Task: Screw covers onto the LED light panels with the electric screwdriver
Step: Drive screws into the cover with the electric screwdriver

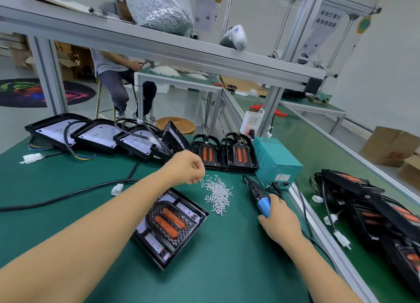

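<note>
Green mat [68, 212]: smooth, matte bench top; everything listed lies on it.
Panel [170, 227]: black rectangular tray, lying flat and skewed, between the two forearms, near the viewer; white LED strips with small red dots show along its edges.
Cover [171, 222]: black honeycomb-textured piece with two glossy orange oval lenses, seated in the panel; long axis runs diagonally, near-left to far-right. Whether any screw is in cannot be told.
Screws [218, 192]: loose heap of small, bright metal screws, just beyond the panel's far corner, between the hands.
Left hand [189, 168]: over the left edge of the screws, fingers curled down with tips together, apparently pinching; whether a screw is held is too small to tell.
Right hand [278, 221]: wrapped round the lower end of the screwdriver, right of the panel.
Screwdriver [259, 197]: blue plastic grip, black body, lying nearly flat and pointing away from the viewer; its cable leads to the box.
Box [276, 160]: teal sheet-metal power unit, vented side, beyond the screwdriver.
Key relation: panel sits left of and nearer than the screwdriver, so the tool must likely swing left and tip down; left hand is nearer the screws, right hand somewhat nearer the cover.
Bare panels [95, 133]: overlapping row at far left, black cables trailing.
Covered panels [372, 212]: stacked at far right.
</note>
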### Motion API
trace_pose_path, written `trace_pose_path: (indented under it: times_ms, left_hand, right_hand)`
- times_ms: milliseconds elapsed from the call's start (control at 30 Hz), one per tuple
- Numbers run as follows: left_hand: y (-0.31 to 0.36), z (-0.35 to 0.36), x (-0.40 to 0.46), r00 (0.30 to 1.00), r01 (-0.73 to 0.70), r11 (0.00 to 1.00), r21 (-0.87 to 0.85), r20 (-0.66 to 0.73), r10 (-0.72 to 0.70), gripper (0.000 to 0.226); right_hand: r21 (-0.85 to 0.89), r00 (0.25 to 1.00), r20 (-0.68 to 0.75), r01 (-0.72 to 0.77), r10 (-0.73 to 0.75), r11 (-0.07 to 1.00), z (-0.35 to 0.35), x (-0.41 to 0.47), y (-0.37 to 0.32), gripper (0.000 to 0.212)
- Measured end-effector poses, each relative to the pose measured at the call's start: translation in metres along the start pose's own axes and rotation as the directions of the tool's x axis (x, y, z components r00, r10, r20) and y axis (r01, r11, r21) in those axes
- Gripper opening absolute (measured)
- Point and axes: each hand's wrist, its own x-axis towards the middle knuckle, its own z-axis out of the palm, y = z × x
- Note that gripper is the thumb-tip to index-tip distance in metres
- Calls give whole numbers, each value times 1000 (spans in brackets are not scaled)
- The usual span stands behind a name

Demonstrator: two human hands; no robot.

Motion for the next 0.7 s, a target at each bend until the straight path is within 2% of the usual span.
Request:
trace_pose_path:
  times_ms: [67,167,300,433,533,633,700]
  left_hand:
    - [-2,-5,-11,999,-7,974,-228,-50,-4,7]
    - [-7,-11,-35,993,-9,871,-491,-103,-48,7]
    - [-16,-21,-67,980,4,727,-687,-142,-140,13]
    - [-25,-29,-93,970,7,638,-770,-150,-192,12]
    - [-31,-26,-106,960,14,612,-791,-161,-230,10]
    - [-33,-19,-115,952,20,614,-789,-172,-252,9]
    - [-31,-13,-120,955,23,605,-796,-161,-249,11]
  right_hand:
    - [15,998,51,-46,45,999,-3,4,-2,46]
    - [97,978,169,-138,120,986,-10,13,-3,42]
    - [373,959,243,-233,148,898,-16,22,1,34]
    - [726,948,294,-307,125,615,-31,18,2,23]
    - [884,947,322,-302,6,357,-54,6,-11,28]
    - [977,964,213,-211,-158,27,-78,-9,-28,40]
    - [978,970,118,-151,-214,-146,-90,-21,-41,40]
